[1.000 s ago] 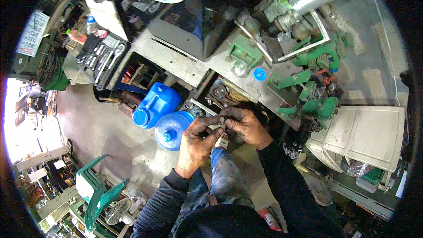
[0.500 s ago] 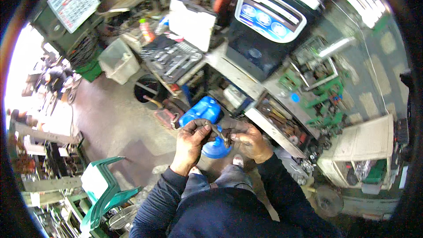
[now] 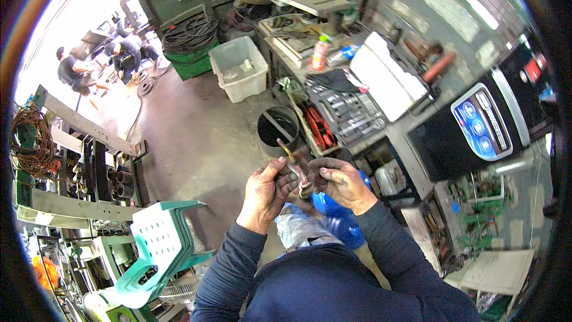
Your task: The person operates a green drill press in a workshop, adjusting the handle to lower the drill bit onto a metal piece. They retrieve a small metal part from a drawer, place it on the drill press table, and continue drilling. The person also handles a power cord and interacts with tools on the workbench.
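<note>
Both hands are raised in front of my body, close together at chest height. My left hand (image 3: 268,195) has its fingers curled and the thumb pressed toward them. Opposite it, my right hand (image 3: 345,183) has darkened fingers bent inward against the thumb. Whatever small piece they hold blends into the background and cannot be made out. Behind the gap between them, a red tool with a yellowish handle (image 3: 286,150) shows on the floor. Below my right hand stand blue plastic containers (image 3: 344,229), partly hidden by that hand and sleeve.
An open socket set (image 3: 348,110) lies on the workbench, near a spray can (image 3: 320,52). A black bucket (image 3: 278,126) and a whitish bin (image 3: 239,70) stand on the floor. Stacked green chairs (image 3: 161,235) are at left; people (image 3: 122,56) crouch far left.
My view has swung left, so the bench and machine appear farther right. The slim metal piece seen between my hands earlier is no longer distinct. Both hands remain raised and close together.
</note>
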Demonstrator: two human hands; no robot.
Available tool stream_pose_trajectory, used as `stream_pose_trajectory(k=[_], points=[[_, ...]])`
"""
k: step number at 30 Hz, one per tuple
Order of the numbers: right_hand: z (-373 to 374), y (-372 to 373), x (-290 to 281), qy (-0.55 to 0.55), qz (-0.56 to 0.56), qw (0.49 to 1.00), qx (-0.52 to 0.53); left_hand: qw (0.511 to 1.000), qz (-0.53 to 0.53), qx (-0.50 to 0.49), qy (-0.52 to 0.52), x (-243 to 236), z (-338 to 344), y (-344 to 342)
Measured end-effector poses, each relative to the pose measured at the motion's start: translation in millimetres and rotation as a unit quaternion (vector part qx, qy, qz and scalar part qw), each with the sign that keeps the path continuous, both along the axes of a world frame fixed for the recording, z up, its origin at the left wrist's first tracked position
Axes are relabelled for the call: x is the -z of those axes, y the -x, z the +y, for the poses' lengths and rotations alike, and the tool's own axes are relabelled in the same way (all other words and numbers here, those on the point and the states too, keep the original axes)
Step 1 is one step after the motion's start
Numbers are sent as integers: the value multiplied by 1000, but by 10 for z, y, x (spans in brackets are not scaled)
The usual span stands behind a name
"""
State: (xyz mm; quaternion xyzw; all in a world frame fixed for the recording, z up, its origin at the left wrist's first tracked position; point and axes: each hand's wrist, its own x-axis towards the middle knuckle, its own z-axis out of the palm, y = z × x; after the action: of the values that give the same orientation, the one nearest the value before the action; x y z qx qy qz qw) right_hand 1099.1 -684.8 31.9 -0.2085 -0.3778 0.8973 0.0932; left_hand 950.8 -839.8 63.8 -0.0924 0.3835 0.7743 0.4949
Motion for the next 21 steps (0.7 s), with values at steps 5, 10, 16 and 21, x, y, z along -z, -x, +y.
stream_pose_trajectory(k=[5,10,16,21], points=[[338,1628,140,-29,-16,998,-59,998,45,-21,26,89,265,1499],[643,3132,-161,-421,0,893,-157,894,412,29,175,5,475,2806],[967,4540,-118,-563,18,823,-72,928,365,23,77,30,1021,4197],[1347,5280,-147,-551,-169,815,62,895,393,211,-13,-32,1487,5383]])
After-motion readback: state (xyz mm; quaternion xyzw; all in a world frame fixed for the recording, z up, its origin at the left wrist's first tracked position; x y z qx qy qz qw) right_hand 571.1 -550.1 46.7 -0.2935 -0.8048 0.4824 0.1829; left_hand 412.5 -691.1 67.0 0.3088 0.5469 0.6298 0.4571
